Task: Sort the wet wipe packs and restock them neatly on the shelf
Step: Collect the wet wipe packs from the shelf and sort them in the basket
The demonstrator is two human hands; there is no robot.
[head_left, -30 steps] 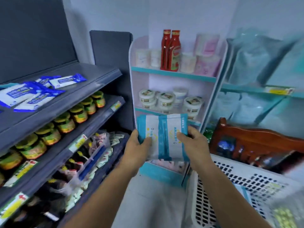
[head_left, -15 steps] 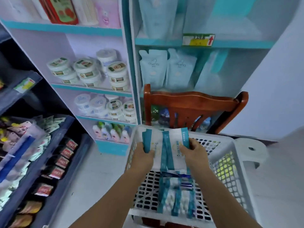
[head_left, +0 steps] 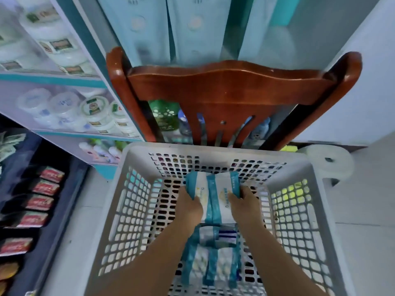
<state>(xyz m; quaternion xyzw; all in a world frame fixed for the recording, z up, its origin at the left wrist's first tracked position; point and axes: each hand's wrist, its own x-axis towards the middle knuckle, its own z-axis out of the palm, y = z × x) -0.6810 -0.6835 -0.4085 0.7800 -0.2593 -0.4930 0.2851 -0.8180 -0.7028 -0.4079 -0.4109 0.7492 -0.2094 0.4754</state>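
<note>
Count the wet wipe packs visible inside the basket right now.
3. One pack is gripped by the left hand and right hand inside the white basket; a smaller pack lies just below it; a third lies nearest. More may hide underneath.

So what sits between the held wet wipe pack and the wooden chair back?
In the head view, only the far perforated wall of the white basket separates the wet wipe pack, gripped by the left hand and right hand, from the chair back.

Lighting was even, cool, bluish; no hard shadows. Motion blur smeared shelf goods (head_left: 64, 112) at left. Wide-angle bowing at edges.
</note>
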